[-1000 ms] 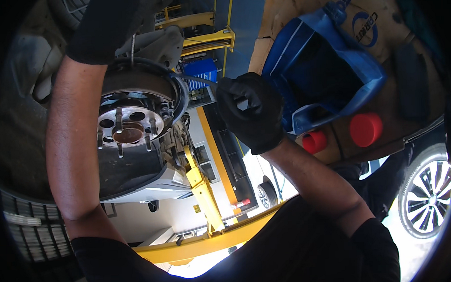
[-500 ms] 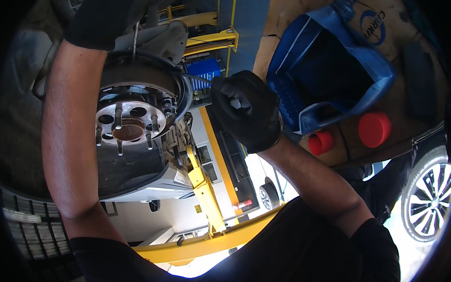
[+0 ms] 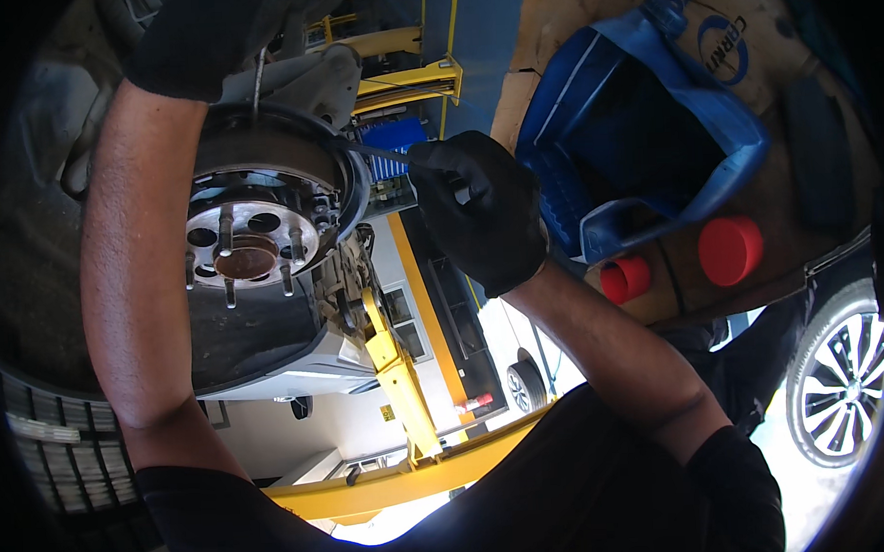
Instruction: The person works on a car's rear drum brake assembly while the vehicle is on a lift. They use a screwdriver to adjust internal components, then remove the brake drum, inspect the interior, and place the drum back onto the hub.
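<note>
My right hand (image 3: pixel 481 214), in a black glove, is closed around a thin dark rod (image 3: pixel 384 153). The rod runs left from the fist to the rim of the brake backing plate (image 3: pixel 356 187); whether its tip touches is unclear. My left hand (image 3: pixel 200 46), also black-gloved, reaches up over the wheel hub (image 3: pixel 244 256), its fingers lost in the dark at the top. Below it a thin, twisted-looking metal rod or cable (image 3: pixel 259 80) drops toward the plate's upper edge; I cannot tell whether the hand holds it. Several wheel studs stick out of the bare hub, with a brake shoe (image 3: pixel 263 156) behind.
A cut-open blue plastic jug (image 3: pixel 678 214) lies on cardboard (image 3: pixel 681 302) at right, beside a red ring-shaped cap (image 3: pixel 625 280) and a red round cap (image 3: pixel 730 251). A yellow lift arm (image 3: pixel 399 375) stands below the hub. Farther right is a wheel (image 3: pixel 845 388).
My right hand has shifted slightly left and up with the rod still in it. The left hand has hardly moved. The whole view has drifted a little.
</note>
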`<state>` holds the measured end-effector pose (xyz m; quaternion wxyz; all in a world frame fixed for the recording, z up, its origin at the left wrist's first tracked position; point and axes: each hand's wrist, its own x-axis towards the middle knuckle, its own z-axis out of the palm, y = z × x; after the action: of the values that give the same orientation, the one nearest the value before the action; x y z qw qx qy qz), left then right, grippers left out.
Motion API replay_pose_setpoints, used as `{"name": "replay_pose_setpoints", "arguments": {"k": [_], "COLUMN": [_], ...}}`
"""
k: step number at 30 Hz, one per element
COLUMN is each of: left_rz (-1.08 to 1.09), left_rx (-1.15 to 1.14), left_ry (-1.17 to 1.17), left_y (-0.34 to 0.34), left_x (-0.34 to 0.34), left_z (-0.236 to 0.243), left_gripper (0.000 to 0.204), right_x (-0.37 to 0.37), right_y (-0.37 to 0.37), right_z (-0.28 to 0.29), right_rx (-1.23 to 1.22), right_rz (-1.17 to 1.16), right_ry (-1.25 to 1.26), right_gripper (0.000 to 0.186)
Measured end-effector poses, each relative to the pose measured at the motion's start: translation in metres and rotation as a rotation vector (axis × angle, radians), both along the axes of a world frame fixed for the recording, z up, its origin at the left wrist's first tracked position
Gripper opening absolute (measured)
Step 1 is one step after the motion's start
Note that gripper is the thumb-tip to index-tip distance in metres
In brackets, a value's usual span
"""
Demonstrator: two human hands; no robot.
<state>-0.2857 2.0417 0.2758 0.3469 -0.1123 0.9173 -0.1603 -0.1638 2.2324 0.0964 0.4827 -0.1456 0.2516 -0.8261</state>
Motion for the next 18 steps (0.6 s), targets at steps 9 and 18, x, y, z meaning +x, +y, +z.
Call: {"name": "replay_pose_setpoints", "arguments": {"k": [9,18], "left_rz": [0.000,0.287], "left_rx": [-0.103,-0.066], "left_ry": [-0.035,-0.046], "left_y": [0.013,0.016], "left_x": [-0.004,-0.012], "left_z": [-0.006,-0.006], "left_gripper": [0.059,0.055], "right_x": [-0.005,0.010], "right_y": [-0.006,0.000], "right_z": [0.006,0.012], "right_rx": [-0.016,0.005], "right_rz": [0.050,0.056], "right_ry": [0.015,0.036], "right_gripper": [0.015,0.012]}}
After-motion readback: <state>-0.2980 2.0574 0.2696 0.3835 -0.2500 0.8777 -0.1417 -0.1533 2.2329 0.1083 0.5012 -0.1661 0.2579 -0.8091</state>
